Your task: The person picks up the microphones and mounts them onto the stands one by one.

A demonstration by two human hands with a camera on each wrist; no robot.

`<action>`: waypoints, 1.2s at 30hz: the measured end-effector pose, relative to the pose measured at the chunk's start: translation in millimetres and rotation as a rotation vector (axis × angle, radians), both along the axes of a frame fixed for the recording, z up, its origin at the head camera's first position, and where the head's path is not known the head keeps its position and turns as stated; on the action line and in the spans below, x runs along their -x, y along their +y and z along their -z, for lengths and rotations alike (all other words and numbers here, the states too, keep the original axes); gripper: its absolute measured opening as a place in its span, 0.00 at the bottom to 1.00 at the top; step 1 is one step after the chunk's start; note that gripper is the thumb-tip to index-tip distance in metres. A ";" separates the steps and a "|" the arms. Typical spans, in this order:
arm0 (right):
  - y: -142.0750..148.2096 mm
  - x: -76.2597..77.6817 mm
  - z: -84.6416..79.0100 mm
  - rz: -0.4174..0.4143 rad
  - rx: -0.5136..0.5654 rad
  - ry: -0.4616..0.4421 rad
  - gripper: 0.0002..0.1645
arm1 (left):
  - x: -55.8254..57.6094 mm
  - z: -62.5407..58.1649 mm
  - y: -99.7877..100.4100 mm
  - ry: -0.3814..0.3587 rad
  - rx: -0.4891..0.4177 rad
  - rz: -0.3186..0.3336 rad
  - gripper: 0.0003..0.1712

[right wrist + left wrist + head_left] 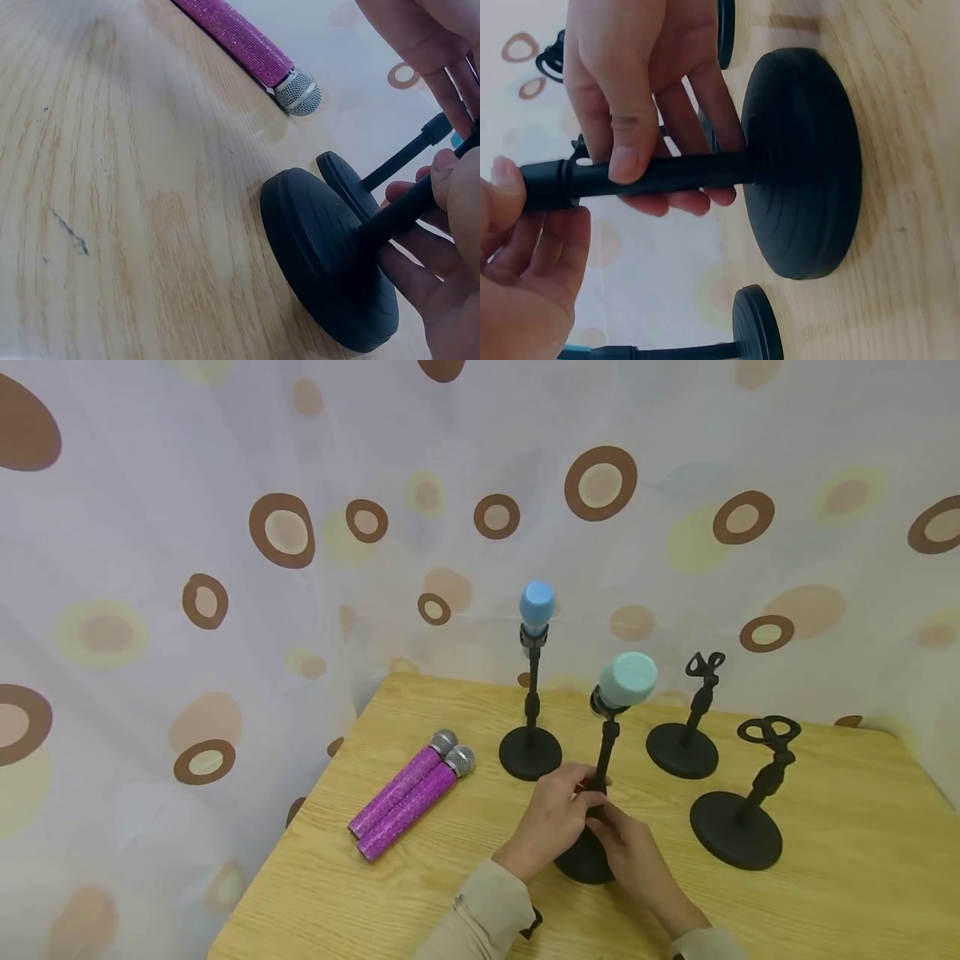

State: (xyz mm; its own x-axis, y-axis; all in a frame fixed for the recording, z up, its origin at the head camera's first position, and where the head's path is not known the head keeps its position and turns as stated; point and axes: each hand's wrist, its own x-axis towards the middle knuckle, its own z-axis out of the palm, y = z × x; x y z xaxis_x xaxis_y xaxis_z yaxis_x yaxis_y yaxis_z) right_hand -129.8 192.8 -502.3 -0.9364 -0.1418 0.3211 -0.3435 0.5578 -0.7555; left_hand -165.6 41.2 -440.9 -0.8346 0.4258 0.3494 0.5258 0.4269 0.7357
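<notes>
A black desktop microphone stand (606, 752) stands upright on its round base (806, 165), with a mint-green-tipped microphone (628, 680) in its clip. My left hand (553, 820) grips the collar (547, 184) partway up the stand, thumb and fingers around it. Lower down, my right hand (636, 860) holds the pole between that collar and the base, its thumb pressed along the pole in the left wrist view. In the right wrist view, the right hand (450, 255) has its fingers behind the pole (401, 214); the collar is mostly cut off there.
Behind stands another stand with a blue-tipped microphone (537, 604). Two stands with bare clips (703, 666) (769, 732) are on the right. Two glittery purple microphones (408, 793) lie side by side at left. A small black piece (532, 924) lies by my left sleeve. A patterned curtain (420, 460) hangs behind the table.
</notes>
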 end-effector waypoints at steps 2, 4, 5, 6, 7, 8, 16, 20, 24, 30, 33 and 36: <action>-0.2 1.2 -0.3 -0.006 -0.001 -0.007 0.21 | 3.9 -1.2 -1.7 -0.018 0.004 0.030 0.08; -0.1 1.5 -0.2 -0.005 0.008 -0.027 0.20 | 8.1 -2.3 -3.6 -0.073 -0.008 0.081 0.08; -0.1 1.5 -0.1 -0.001 0.009 -0.036 0.20 | 10.1 -2.9 -4.8 -0.112 -0.022 0.114 0.08; -0.5 1.4 -0.3 0.005 0.010 -0.046 0.19 | 12.0 -3.5 -5.9 -0.157 -0.038 0.145 0.07; -0.6 1.4 -0.7 0.011 0.009 -0.056 0.18 | 14.1 -4.2 -6.9 -0.200 -0.054 0.173 0.07; -0.8 1.5 -0.9 0.019 0.009 -0.066 0.16 | 16.2 -4.5 -7.7 -0.237 -0.061 0.196 0.07; -2.5 3.0 3.9 0.053 0.002 -0.069 0.12 | 21.6 -5.4 -12.5 -0.324 -0.074 0.254 0.09; -3.3 2.2 6.1 0.055 -0.028 -0.083 0.13 | 19.3 2.7 -11.6 -0.355 -0.140 0.245 0.12; -5.1 -5.7 6.7 0.044 -0.127 -0.122 0.19 | 11.7 13.5 -12.8 -0.360 -0.086 0.214 0.19; -7.3 -30.3 4.3 0.022 -0.439 -0.170 0.33 | -6.6 19.8 -23.3 -0.221 0.392 0.158 0.23; -8.7 -41.4 2.3 0.018 -0.514 -0.169 0.35 | -20.0 25.3 -25.5 -0.119 0.646 0.148 0.26; -10.5 -45.7 0.3 0.034 -0.559 -0.110 0.35 | -30.4 31.2 -23.0 0.037 0.785 0.115 0.28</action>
State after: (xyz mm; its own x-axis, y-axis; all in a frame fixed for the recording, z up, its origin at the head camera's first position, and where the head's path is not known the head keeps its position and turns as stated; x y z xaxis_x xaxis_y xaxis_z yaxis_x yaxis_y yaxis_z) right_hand -84.2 182.3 -502.6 -0.9671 -0.2315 0.1059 -0.2544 0.8925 -0.3725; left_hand -135.2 18.2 -472.2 -0.7640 0.6422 -0.0621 0.6165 0.7551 0.2230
